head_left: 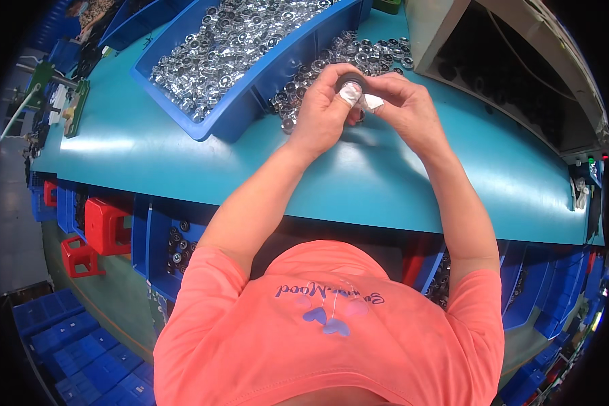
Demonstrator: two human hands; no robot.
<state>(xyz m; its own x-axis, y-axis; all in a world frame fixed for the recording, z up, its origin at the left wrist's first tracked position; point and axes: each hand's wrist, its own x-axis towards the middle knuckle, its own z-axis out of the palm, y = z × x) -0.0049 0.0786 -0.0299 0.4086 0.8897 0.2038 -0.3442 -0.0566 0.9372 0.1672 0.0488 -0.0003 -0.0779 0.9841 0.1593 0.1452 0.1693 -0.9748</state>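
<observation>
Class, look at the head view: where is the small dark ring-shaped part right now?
The dark ring-shaped part sits upper centre, pinched between the left hand and right hand, above the teal table, just before the loose pile of metal rings.

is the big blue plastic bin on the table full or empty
Nearly full: the blue plastic bin on the teal table is heaped with shiny metal rings.

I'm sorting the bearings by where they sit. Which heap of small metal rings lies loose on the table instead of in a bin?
The loose heap on the teal table, just beyond the hands. The other mass fills the blue bin to its left.
</observation>
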